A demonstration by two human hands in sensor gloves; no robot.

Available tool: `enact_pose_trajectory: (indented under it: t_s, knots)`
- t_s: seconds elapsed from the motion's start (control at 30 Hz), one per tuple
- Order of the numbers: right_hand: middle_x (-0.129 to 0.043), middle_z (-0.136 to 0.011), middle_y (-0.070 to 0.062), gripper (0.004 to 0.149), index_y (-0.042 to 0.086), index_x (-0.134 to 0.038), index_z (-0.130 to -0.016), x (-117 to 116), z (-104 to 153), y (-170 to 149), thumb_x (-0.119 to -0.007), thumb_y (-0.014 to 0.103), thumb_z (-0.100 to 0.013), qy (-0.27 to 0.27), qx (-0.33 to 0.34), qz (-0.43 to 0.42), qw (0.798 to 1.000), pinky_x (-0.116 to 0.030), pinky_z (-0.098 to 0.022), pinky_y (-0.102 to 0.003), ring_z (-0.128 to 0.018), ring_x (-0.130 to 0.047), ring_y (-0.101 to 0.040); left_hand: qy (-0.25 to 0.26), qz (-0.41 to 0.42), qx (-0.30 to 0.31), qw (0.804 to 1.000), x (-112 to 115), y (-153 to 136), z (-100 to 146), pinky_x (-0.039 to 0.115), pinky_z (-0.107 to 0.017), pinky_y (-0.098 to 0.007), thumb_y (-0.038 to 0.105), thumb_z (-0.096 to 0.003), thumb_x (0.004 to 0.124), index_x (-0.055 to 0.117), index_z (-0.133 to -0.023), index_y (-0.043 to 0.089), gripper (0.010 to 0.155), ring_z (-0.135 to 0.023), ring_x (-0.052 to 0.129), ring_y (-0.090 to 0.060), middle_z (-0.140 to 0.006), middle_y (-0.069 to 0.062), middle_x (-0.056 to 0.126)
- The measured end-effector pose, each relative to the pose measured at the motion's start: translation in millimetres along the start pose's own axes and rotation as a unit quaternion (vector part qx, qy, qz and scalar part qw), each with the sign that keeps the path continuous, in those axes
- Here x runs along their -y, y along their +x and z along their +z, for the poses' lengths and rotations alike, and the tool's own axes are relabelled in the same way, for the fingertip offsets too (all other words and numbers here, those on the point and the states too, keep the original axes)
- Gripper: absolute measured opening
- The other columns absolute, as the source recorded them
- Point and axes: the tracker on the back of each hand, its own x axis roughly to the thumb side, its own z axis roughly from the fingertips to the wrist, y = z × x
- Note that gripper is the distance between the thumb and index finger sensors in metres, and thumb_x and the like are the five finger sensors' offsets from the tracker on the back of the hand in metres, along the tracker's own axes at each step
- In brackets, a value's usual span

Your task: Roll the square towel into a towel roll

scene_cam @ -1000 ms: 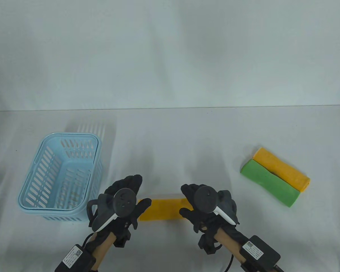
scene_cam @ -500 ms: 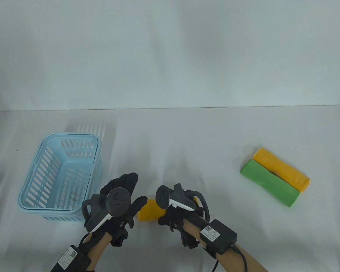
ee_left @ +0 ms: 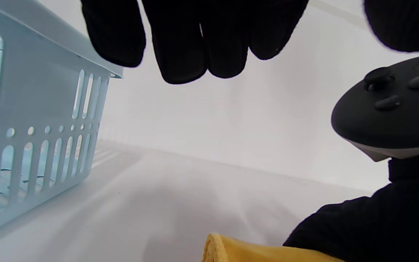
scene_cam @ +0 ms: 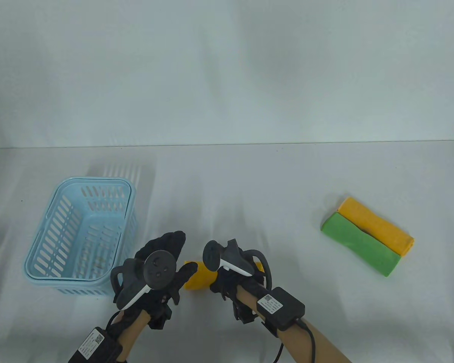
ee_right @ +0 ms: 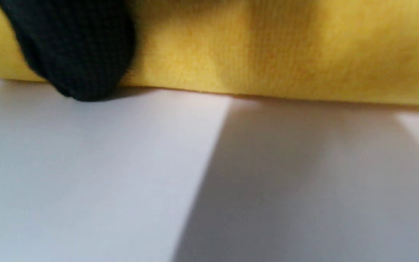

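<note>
The yellow towel (scene_cam: 198, 279) lies on the white table (scene_cam: 249, 181) near its front edge, between the two gloved hands; only its left end shows in the table view, the rest is under the right hand.

The right hand (scene_cam: 232, 278) is turned on its side over the towel, its tracker (scene_cam: 227, 259) tipped toward the left hand and the forearm coming in at a slant from the lower right. Its fingers wrap down around the cloth — in the right wrist view a black fingertip (ee_right: 75, 54) presses against the yellow fabric just above the table.

The left hand (scene_cam: 160, 270) sits palm down just left of the towel, fingers extended and relaxed, gripping nothing; the thumb reaches toward the towel's left end, though contact is unclear. In the left wrist view its fingertips (ee_left: 184, 40) hang free above the table.

A light blue basket (scene_cam: 79, 236) stands just left of the left hand. Well off to the right lie a green roll (scene_cam: 359, 244) and a second yellow roll (scene_cam: 378, 225), side by side and touching.
</note>
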Motion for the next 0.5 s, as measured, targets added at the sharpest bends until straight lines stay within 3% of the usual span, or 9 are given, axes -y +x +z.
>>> enact_pose_trajectory:
  t_s: [0.33, 0.5]
  knots:
    - [-0.064, -0.091, 0.004, 0.068, 0.027, -0.069, -0.083, 5.3, -5.9, -2.6, -0.092, 0.051, -0.025, 0.021, -0.01, -0.026, 0.999, -0.051, -0.072, -0.058, -0.086, -0.065, -0.029, 0.0, 0.005, -0.002, 1.0, -1.5, -1.2, -0.1, 0.064, -0.073, -0.057, 0.066, -0.033, 0.072, 0.054, -0.107, 0.031, 0.083, -0.1, 0.076, -0.032, -0.11, 0.001, 0.065]
    - [-0.064, -0.091, 0.004, 0.068, 0.027, -0.07, -0.083, 31.4, 12.7, -22.2, -0.092, 0.051, -0.024, -0.004, -0.028, -0.075, 0.997, -0.051, -0.072, -0.058, -0.086, -0.065, -0.029, 0.003, 0.007, -0.003, 1.0, -2.4, -2.6, -0.1, 0.064, -0.073, -0.057, 0.066, -0.0331, 0.072, 0.054, -0.107, 0.031, 0.083, -0.1, 0.075, -0.032, -0.11, 0.001, 0.065]
